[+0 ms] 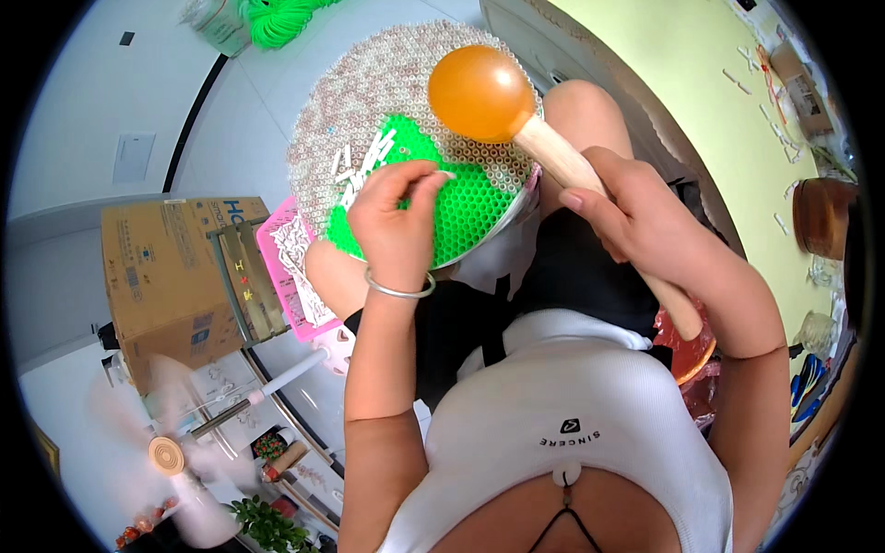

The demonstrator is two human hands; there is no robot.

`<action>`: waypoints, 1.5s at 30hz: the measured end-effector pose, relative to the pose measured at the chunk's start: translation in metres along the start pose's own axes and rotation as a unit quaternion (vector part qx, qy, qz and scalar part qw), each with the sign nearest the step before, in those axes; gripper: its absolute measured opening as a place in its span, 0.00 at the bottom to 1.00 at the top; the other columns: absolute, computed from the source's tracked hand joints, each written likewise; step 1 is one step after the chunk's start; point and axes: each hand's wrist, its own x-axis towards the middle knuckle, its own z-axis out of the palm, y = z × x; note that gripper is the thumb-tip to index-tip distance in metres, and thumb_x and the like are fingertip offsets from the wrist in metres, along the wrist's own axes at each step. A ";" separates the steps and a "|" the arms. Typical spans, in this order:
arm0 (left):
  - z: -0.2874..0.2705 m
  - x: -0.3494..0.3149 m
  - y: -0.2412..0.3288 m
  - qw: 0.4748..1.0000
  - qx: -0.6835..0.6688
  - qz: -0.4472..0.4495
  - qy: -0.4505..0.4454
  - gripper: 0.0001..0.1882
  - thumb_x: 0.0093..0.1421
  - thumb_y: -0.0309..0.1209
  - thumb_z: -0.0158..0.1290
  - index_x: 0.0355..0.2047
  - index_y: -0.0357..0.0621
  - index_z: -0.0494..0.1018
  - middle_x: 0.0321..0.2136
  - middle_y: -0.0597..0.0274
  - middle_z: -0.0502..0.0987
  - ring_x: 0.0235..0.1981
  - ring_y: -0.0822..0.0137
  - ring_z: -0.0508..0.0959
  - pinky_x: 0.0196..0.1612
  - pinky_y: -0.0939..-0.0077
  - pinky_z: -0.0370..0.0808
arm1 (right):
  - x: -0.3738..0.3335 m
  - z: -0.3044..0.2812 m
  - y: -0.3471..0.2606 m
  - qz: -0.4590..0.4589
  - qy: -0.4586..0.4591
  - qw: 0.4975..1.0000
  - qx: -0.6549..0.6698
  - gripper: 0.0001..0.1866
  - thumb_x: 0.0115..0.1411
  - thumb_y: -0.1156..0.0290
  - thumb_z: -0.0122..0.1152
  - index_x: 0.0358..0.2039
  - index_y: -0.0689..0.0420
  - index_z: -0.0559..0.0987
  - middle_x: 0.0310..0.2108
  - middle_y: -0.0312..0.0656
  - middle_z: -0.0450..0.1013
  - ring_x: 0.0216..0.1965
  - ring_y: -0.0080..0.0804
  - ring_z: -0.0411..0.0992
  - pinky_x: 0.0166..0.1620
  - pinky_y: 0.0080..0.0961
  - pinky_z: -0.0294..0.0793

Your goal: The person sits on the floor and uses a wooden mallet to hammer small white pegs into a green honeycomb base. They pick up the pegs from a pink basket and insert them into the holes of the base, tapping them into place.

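Note:
My right hand [636,207] is wrapped round the wooden handle of a mallet [479,97] with a rounded amber head. The mallet's head hangs above a large round honeycomb board [369,97]. Much of the board is covered with pale, open-ended tubes. Its near part is a bare green honeycomb grid [466,207]. Over that grid my left hand [396,217] is closed in a pinch, and what lies between the fingertips is too small to make out. Several loose white tubes [369,161] lie on the board just beyond this hand.
Left of the board stands a pink basket [267,230] of white tubes. Further left are a cardboard box [171,276] and a spinning fan [171,456]. A yellow-topped table [682,92] with scattered tubes runs along the right. Green cord [281,20] lies at the far left.

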 end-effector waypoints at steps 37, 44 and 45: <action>-0.014 0.044 -0.044 0.899 0.373 0.221 -0.056 0.06 0.49 0.21 0.54 0.29 0.40 0.71 0.28 0.52 0.71 0.30 0.50 0.74 0.35 0.58 0.73 | -0.018 0.022 0.022 0.006 0.011 0.992 0.127 0.15 0.68 0.62 0.55 0.37 0.64 0.70 0.17 0.34 0.66 0.13 0.20 0.64 0.18 0.21 0.65; -0.025 0.042 -0.034 0.928 0.326 0.158 -0.084 0.07 0.51 0.19 0.55 0.31 0.39 0.74 0.29 0.54 0.75 0.31 0.54 0.77 0.34 0.63 0.74 | -0.016 0.021 0.031 0.034 -0.003 0.987 0.159 0.14 0.67 0.63 0.56 0.37 0.63 0.71 0.16 0.33 0.65 0.14 0.19 0.64 0.18 0.19 0.64; -0.024 0.039 -0.033 0.946 0.272 0.167 -0.056 0.07 0.52 0.18 0.56 0.33 0.39 0.75 0.29 0.55 0.76 0.29 0.57 0.78 0.33 0.67 0.75 | -0.016 0.020 0.033 0.034 -0.004 0.986 0.162 0.14 0.67 0.63 0.56 0.37 0.63 0.71 0.16 0.34 0.65 0.14 0.19 0.64 0.18 0.19 0.64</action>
